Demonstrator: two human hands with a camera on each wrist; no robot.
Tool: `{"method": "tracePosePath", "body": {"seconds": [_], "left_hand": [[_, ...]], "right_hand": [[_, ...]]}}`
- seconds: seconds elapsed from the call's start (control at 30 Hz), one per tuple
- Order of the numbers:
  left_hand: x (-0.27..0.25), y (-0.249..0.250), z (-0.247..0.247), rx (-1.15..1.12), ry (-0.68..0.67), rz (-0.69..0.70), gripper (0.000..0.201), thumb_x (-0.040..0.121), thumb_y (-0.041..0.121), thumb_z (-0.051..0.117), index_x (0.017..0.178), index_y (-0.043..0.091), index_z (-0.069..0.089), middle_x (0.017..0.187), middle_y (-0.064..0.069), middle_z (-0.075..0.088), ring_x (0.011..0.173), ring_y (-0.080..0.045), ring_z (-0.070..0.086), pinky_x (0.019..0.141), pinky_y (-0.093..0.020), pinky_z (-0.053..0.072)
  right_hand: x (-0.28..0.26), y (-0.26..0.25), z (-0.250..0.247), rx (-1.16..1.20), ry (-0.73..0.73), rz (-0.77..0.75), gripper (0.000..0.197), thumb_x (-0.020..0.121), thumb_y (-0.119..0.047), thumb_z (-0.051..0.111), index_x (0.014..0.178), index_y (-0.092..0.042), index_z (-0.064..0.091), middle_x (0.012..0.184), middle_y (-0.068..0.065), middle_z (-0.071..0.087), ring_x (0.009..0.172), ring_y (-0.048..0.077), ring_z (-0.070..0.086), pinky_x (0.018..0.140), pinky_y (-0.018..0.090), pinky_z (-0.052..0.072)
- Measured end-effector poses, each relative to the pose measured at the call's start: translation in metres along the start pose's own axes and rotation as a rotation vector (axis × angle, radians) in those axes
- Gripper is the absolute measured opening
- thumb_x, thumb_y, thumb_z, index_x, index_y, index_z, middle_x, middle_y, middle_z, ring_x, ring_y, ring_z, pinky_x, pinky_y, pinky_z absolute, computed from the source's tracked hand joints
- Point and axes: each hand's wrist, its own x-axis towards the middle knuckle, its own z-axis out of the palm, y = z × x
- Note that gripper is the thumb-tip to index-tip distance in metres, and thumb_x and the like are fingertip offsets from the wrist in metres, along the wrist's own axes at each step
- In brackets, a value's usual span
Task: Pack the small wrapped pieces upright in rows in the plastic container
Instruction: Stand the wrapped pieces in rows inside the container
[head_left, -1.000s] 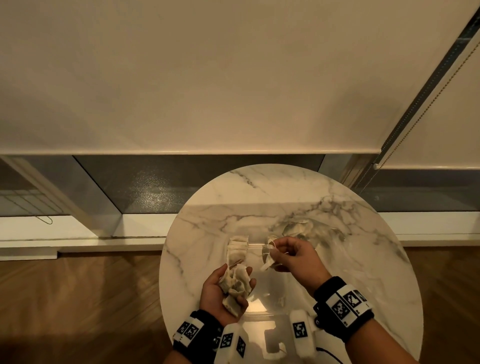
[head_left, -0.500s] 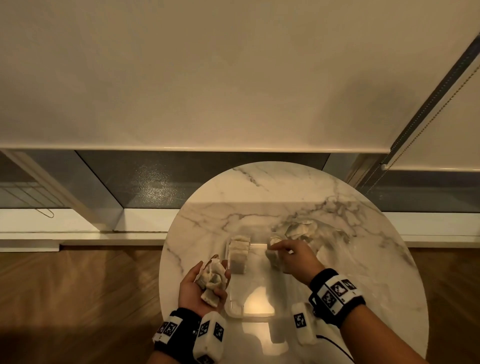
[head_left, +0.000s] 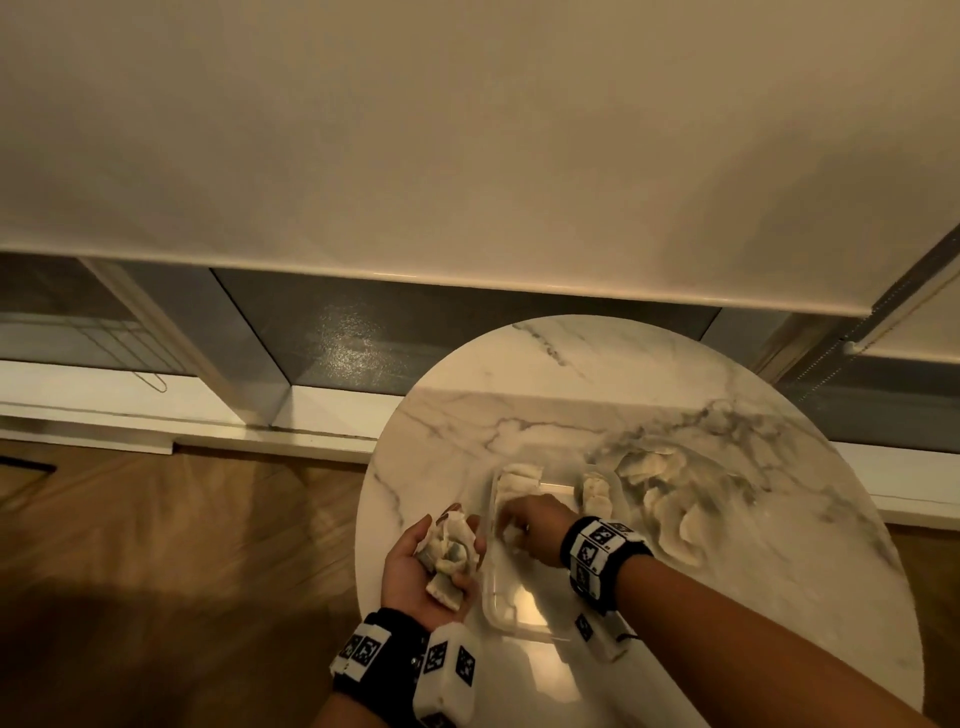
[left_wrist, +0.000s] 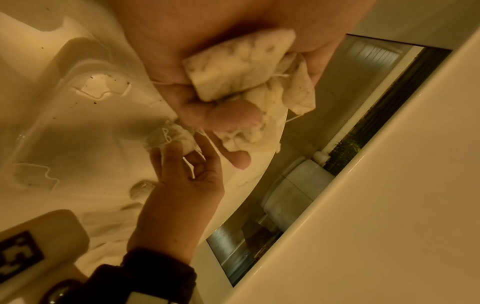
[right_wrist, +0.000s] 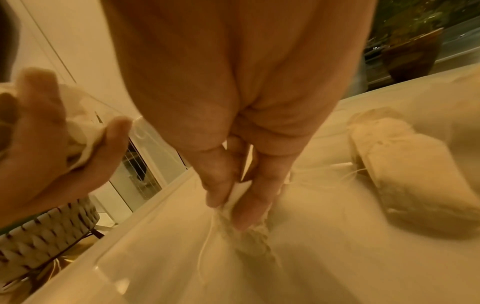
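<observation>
A clear plastic container (head_left: 519, 625) lies on the round marble table (head_left: 597, 374). Small pale wrapped pieces with strings stand in it in a left row (head_left: 521, 479) and a right row (head_left: 595, 493). My left hand (head_left: 447, 551) is palm up just left of the container and grips a bunch of pieces (left_wrist: 241, 67). My right hand (head_left: 511, 525) reaches into the container's left side. There its thumb and fingers (right_wrist: 215, 191) pinch one piece (right_wrist: 249, 236) by its top, low over the container floor (right_wrist: 324, 257). The right row (right_wrist: 402, 174) shows beside it.
A loose heap of more pieces (head_left: 665, 493) lies on the table right of the container. A woven basket (right_wrist: 39, 236) stands below the table's left edge. Wooden floor (head_left: 182, 545) is on the left, a low window ledge (head_left: 156, 405) behind the table.
My right hand has gone from the right row across to the container's left side and now pinches a piece low inside. The left hand with its bunch has drawn off to the left.
</observation>
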Motion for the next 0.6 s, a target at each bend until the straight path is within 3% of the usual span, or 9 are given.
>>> {"method": "tracePosePath", "body": {"seconds": [0.17, 0.37, 0.6], "left_hand": [[-0.004, 0.007, -0.01, -0.024, -0.013, 0.0, 0.033, 0.085, 0.038, 0.055, 0.104, 0.016, 0.071, 0.103, -0.008, 0.069, 0.072, -0.029, 0.069, 0.038, -0.021, 0.042], [-0.006, 0.008, -0.014, -0.055, -0.036, 0.017, 0.032, 0.084, 0.037, 0.054, 0.108, 0.02, 0.067, 0.107, -0.007, 0.067, 0.073, -0.029, 0.068, 0.039, -0.022, 0.043], [-0.006, 0.005, -0.014, -0.042, -0.014, 0.014, 0.031, 0.088, 0.038, 0.053, 0.109, 0.02, 0.068, 0.109, -0.005, 0.067, 0.074, -0.028, 0.068, 0.038, -0.022, 0.044]], "right_hand": [[0.02, 0.002, -0.004, -0.087, 0.058, 0.012, 0.032, 0.087, -0.02, 0.068, 0.119, -0.026, 0.067, 0.117, -0.001, 0.068, 0.108, 0.019, 0.063, 0.082, 0.019, 0.041], [0.033, 0.008, -0.003, -0.066, 0.156, 0.078, 0.024, 0.088, -0.016, 0.066, 0.108, -0.028, 0.071, 0.11, -0.003, 0.069, 0.101, 0.017, 0.065, 0.077, 0.02, 0.042], [0.034, 0.012, -0.001, -0.006, 0.251, 0.085, 0.019, 0.086, -0.019, 0.067, 0.102, -0.029, 0.069, 0.099, -0.007, 0.067, 0.09, 0.012, 0.063, 0.08, 0.024, 0.049]]}}
